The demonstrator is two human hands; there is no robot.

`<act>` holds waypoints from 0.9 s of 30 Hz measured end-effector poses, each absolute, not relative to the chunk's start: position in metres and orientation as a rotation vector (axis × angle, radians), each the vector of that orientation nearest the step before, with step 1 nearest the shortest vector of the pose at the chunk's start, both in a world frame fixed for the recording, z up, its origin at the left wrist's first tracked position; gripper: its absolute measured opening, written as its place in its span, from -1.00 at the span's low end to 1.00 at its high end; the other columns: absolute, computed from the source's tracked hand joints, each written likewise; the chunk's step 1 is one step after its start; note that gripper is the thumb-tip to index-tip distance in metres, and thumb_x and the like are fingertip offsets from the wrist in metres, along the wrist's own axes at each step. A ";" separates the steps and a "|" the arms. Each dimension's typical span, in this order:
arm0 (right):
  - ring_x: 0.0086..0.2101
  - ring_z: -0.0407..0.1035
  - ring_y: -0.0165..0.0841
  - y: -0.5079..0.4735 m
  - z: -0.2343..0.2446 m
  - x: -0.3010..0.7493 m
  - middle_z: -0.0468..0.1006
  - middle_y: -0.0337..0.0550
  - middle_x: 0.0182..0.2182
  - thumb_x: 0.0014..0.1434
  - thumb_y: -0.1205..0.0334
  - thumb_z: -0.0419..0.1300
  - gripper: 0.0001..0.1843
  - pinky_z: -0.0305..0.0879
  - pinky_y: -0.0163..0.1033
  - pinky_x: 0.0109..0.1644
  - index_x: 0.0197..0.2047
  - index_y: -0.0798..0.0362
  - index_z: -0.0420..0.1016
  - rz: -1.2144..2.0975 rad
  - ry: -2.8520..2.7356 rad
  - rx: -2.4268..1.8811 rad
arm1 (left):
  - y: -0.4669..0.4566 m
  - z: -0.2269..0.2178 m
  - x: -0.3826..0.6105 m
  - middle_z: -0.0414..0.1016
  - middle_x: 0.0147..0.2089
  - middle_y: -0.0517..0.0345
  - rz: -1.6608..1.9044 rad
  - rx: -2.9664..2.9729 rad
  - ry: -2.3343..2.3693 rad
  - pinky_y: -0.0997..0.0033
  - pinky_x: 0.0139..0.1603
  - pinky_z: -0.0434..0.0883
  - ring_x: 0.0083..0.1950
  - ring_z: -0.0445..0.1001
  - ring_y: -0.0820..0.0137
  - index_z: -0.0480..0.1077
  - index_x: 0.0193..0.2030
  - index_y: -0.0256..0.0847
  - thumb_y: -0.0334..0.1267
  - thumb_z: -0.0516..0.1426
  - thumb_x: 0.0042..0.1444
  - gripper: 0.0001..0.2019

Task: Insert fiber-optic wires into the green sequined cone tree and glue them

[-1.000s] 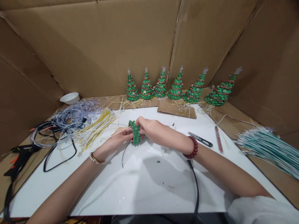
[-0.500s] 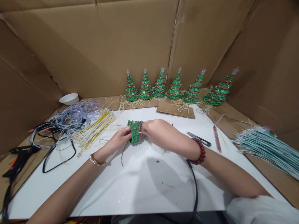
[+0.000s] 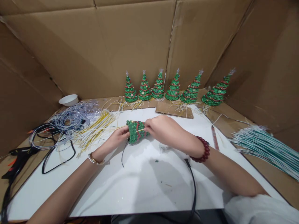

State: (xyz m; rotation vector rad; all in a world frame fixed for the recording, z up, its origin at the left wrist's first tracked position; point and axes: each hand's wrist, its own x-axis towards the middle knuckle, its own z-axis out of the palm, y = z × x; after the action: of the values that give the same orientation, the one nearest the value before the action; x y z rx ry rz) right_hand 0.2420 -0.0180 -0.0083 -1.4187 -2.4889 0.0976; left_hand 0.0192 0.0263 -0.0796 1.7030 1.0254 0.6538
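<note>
"While the left hand (image 3: pixel 119 134) pinched the sideways Christmas tree (image 3: pixel 133 133) by its wide end, what did the right hand (image 3: pixel 156 125) do?"

"It pinched a yellow wire (image 3: pixel 140 130) against it, above the white table (image 3: pixel 109 189). Six more trees (image 3: pixel 158 88) stood behind."

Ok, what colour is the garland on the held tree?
The garland on the held tree is red; it shows best in the head view.
</note>
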 end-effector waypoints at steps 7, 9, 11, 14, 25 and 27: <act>-0.44 0.42 -0.35 -0.018 -0.026 0.218 0.59 -0.05 -0.38 0.24 0.35 0.08 -0.83 -0.14 -0.26 -0.50 -0.33 0.12 0.48 0.120 -2.522 -1.363 | 0.024 -0.078 0.019 0.58 -0.20 0.05 0.672 1.704 1.022 0.31 -0.01 0.36 -0.01 0.43 0.19 0.50 -0.12 -0.24 -0.03 0.19 0.08 -0.66; -0.44 0.42 -0.34 -0.016 -0.024 0.221 0.59 -0.06 -0.38 0.24 0.32 0.09 -0.84 -0.12 -0.27 -0.49 -0.32 0.11 0.48 0.155 -2.496 -1.375 | 0.023 -0.076 0.019 0.58 -0.20 0.05 0.677 1.695 1.019 0.31 -0.02 0.36 -0.02 0.44 0.20 0.50 -0.12 -0.25 -0.04 0.18 0.09 -0.66; -0.44 0.41 -0.34 -0.014 -0.019 0.231 0.59 -0.08 -0.42 0.23 0.28 0.12 -0.85 -0.09 -0.27 -0.48 -0.34 0.10 0.48 0.165 -2.491 -1.393 | 0.022 -0.074 0.020 0.57 -0.18 0.05 0.678 1.689 1.032 0.32 -0.04 0.35 -0.07 0.44 0.23 0.50 -0.13 -0.27 -0.06 0.18 0.09 -0.67; -0.45 0.39 -0.35 -0.013 -0.011 0.244 0.56 -0.09 -0.46 0.21 0.28 0.14 -0.84 -0.09 -0.27 -0.46 -0.40 0.10 0.47 0.063 -2.509 -1.375 | 0.021 -0.072 0.022 0.56 -0.19 0.06 0.668 1.666 1.050 0.36 -0.11 0.35 -0.16 0.44 0.28 0.50 -0.18 -0.29 -0.06 0.21 0.05 -0.68; -0.37 0.46 -0.29 -0.019 -0.014 0.223 0.59 -0.04 -0.35 0.28 0.29 0.10 -0.83 -0.08 -0.25 -0.46 -0.28 0.15 0.47 -0.021 -2.646 -1.299 | 0.018 -0.071 0.025 0.55 -0.32 0.10 0.712 1.602 0.996 0.41 -0.24 0.34 -0.30 0.42 0.34 0.51 -0.28 -0.29 -0.05 0.25 -0.01 -0.69; -0.41 0.45 -0.29 -0.018 -0.011 0.232 0.58 -0.03 -0.42 0.30 0.16 0.08 -0.72 -0.10 -0.25 -0.47 -0.35 0.15 0.48 -0.009 -2.600 -1.395 | 0.018 -0.070 0.025 0.56 -0.28 0.08 0.705 1.605 1.006 0.40 -0.23 0.35 -0.26 0.44 0.31 0.51 -0.25 -0.29 -0.07 0.25 0.00 -0.70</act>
State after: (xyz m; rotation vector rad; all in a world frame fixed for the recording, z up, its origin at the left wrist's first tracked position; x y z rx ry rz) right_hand 0.2316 -0.0180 -0.0107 -1.3952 -2.5996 -0.0090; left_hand 0.0254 0.0177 -0.0705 1.6054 1.0063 0.7051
